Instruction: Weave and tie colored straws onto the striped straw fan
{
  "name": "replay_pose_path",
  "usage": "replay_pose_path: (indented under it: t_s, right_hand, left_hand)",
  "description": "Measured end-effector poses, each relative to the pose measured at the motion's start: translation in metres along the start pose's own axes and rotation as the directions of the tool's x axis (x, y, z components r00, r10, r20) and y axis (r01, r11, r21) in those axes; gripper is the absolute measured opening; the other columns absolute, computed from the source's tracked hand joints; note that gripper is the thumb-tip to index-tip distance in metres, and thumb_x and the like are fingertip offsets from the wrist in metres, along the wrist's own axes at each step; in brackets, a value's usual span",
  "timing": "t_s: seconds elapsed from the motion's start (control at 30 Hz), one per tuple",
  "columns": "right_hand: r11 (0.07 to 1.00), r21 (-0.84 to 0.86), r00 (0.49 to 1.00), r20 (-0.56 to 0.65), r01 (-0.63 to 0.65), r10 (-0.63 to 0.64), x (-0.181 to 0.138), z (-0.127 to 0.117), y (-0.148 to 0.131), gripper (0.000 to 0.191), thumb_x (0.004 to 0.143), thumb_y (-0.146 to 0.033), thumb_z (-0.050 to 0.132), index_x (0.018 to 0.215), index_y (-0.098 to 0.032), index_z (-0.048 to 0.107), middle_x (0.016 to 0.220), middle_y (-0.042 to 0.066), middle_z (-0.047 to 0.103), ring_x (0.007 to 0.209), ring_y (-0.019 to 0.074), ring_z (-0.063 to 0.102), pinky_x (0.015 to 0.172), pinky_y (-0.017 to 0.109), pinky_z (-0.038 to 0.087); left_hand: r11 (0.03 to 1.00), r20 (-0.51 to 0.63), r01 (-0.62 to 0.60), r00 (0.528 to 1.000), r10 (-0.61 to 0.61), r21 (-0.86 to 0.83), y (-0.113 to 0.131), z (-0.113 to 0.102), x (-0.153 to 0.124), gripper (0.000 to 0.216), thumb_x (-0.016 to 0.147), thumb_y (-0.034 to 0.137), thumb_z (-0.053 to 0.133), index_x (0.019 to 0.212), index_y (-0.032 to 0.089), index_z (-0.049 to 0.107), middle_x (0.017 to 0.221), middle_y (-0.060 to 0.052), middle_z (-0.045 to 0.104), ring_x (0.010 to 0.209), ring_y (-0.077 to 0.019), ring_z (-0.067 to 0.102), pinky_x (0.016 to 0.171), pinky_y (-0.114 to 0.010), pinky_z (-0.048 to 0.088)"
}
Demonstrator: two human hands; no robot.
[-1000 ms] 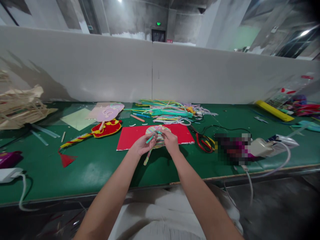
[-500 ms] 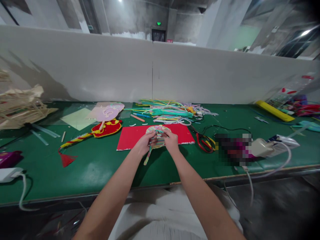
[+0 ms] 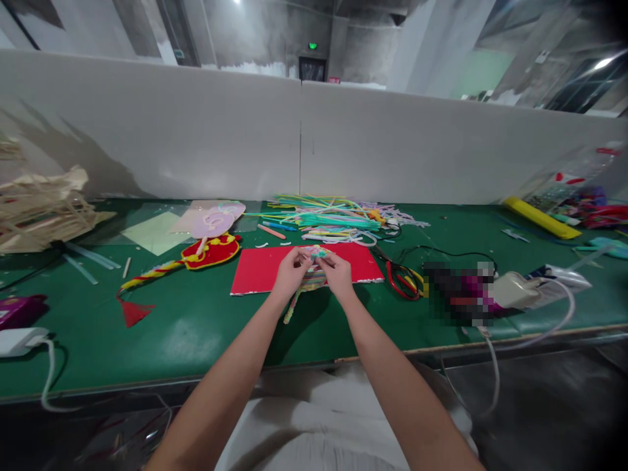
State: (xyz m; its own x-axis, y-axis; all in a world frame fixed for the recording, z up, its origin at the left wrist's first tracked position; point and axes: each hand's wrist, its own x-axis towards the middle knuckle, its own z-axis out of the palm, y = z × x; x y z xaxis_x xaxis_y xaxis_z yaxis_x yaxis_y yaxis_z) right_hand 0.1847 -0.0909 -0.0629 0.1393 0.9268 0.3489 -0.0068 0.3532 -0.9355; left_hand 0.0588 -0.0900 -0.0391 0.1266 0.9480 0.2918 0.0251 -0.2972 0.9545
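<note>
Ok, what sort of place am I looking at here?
Probably a craft workroom: a heap of coloured strips and a red and yellow fan with a tassel lie on a long green table, with a plain partition behind it.

Pretty clearly a craft workshop: pipe cleaners point(image 3: 328, 221) heaped near the green bench point(image 3: 171, 347)'s back edge, rough grey walls point(image 3: 262, 39) beyond.

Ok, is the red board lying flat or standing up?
Flat: the red board spreads across the green table beneath the left hand and right hand.
</note>
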Motion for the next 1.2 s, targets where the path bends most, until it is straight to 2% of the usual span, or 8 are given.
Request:
replay_pose_path:
  t_s: [0.23, 0.4, 0.53, 0.67, 0.77, 0.93, 1.2]
  right_hand:
    - [0.996, 0.063, 0.997, 0.032, -0.07, 0.068, 0.0, 0.001, -0.003, 0.02, 0.065, -0.038, 0.064, 0.071, -0.018, 0.063, 0.072, 0.003, 0.067, 0.071, 0.0187, 0.063, 0.069, 0.032, 0.05]
    - [0.996, 0.035, 0.996, 0.037, -0.08, 0.079, 0.001, -0.001, -0.002, 0.02, 0.063, -0.037, 0.066, 0.066, -0.018, 0.062, 0.068, 0.002, 0.065, 0.068, 0.0181, 0.062, 0.07, 0.032, 0.05]
    - [0.997, 0.026, 0.996, 0.048, -0.077, 0.076, 0.002, -0.004, 0.001, 0.019, 0.064, -0.036, 0.065, 0.067, -0.018, 0.062, 0.067, 0.002, 0.065, 0.067, 0.0175, 0.062, 0.07, 0.032, 0.049]
    - [0.991, 0.073, 0.994, 0.038, -0.108, 0.106, 0.003, -0.007, 0.002, 0.021, 0.064, -0.038, 0.065, 0.067, -0.018, 0.061, 0.064, 0.001, 0.064, 0.061, 0.0158, 0.06, 0.066, 0.031, 0.049]
    - [0.989, 0.078, 0.99, 0.067, -0.127, 0.122, 0.004, -0.009, 0.002, 0.022, 0.063, -0.039, 0.066, 0.068, -0.017, 0.06, 0.064, 0.001, 0.064, 0.061, 0.0149, 0.059, 0.065, 0.03, 0.048]
    - [0.995, 0.014, 0.984, 0.15, -0.095, 0.092, 0.004, -0.011, -0.002, 0.022, 0.063, -0.039, 0.065, 0.066, -0.018, 0.059, 0.063, 0.0, 0.06, 0.062, 0.0136, 0.056, 0.064, 0.028, 0.045]
    - [0.996, -0.023, 0.963, 0.256, -0.082, 0.086, 0.003, -0.014, -0.006, 0.024, 0.065, -0.041, 0.063, 0.063, -0.019, 0.054, 0.058, -0.001, 0.054, 0.056, 0.0129, 0.052, 0.058, 0.027, 0.042]
  left_hand:
    - [0.987, -0.067, -0.028, 0.997, 0.039, 0.156, 0.0, -0.002, 0.001, 0.013, 0.071, 0.024, 0.057, 0.078, 0.016, 0.05, 0.053, 0.007, 0.043, 0.049, -0.0064, 0.038, 0.052, -0.018, 0.03]
    - [0.993, 0.04, 0.02, 0.999, -0.024, 0.114, -0.002, -0.006, 0.002, 0.018, 0.071, 0.024, 0.056, 0.084, 0.017, 0.047, 0.049, 0.009, 0.039, 0.046, -0.006, 0.037, 0.05, -0.017, 0.03]
    - [0.979, 0.089, -0.038, 0.996, 0.02, 0.203, -0.002, -0.006, 0.001, 0.016, 0.073, 0.026, 0.054, 0.085, 0.017, 0.048, 0.05, 0.009, 0.038, 0.047, -0.0064, 0.037, 0.05, -0.017, 0.029]
    - [0.976, 0.129, -0.01, 0.992, -0.018, 0.217, 0.002, -0.006, 0.0, 0.015, 0.082, 0.027, 0.039, 0.089, 0.018, 0.048, 0.054, 0.006, 0.043, 0.049, -0.0077, 0.041, 0.05, -0.019, 0.032]
    - [0.969, 0.126, 0.012, 0.991, -0.044, 0.246, 0.002, -0.008, 0.0, 0.019, 0.085, 0.028, 0.032, 0.085, 0.017, 0.048, 0.056, 0.004, 0.044, 0.049, -0.0083, 0.041, 0.051, -0.02, 0.033]
    - [0.93, 0.184, -0.063, 0.983, -0.005, 0.362, 0.002, -0.01, -0.001, 0.024, 0.086, 0.037, 0.031, 0.08, 0.018, 0.044, 0.062, 0.003, 0.045, 0.057, -0.0102, 0.043, 0.056, -0.022, 0.034]
    - [0.786, 0.336, -0.202, 0.942, -0.007, 0.584, 0.006, -0.017, -0.002, 0.026, 0.087, 0.037, 0.027, 0.088, 0.02, 0.047, 0.077, -0.001, 0.054, 0.066, -0.0138, 0.049, 0.058, -0.023, 0.034]
